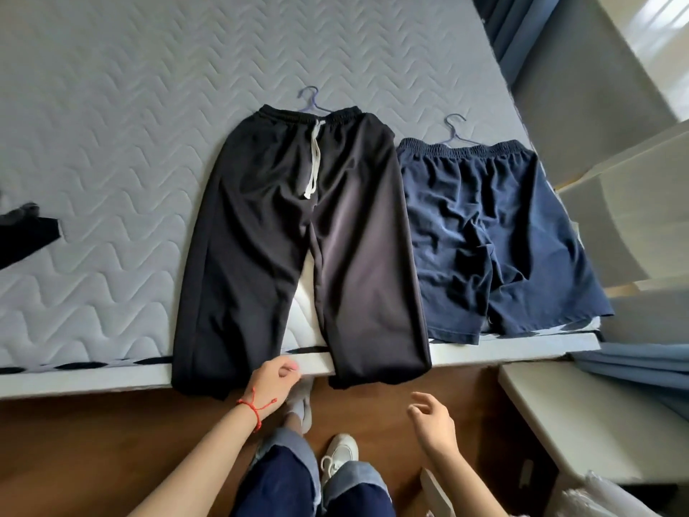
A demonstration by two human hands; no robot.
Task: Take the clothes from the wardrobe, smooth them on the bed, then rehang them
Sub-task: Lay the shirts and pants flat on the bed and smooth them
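Note:
Black long trousers (pixel 261 236) with a white drawstring lie flat on the quilted grey bed (pixel 112 125), waistband on a blue hanger (pixel 311 100); both leg ends hang over the bed's front edge. To their right lie creased navy shorts (pixel 496 233) on a second blue hanger (pixel 453 125). My left hand (pixel 274 378), with a red string at the wrist, hovers with loosely curled fingers at the bed edge between the trouser legs, holding nothing. My right hand (pixel 432 416) hangs relaxed over the wooden floor, below the right trouser leg, empty.
A dark garment (pixel 22 233) lies at the bed's left edge. White furniture (pixel 615 203) stands right of the bed, with a low white table (pixel 581 416) and blue fabric (pixel 641 367) near it. My feet stand on the brown floor (pixel 93 449) by the bed.

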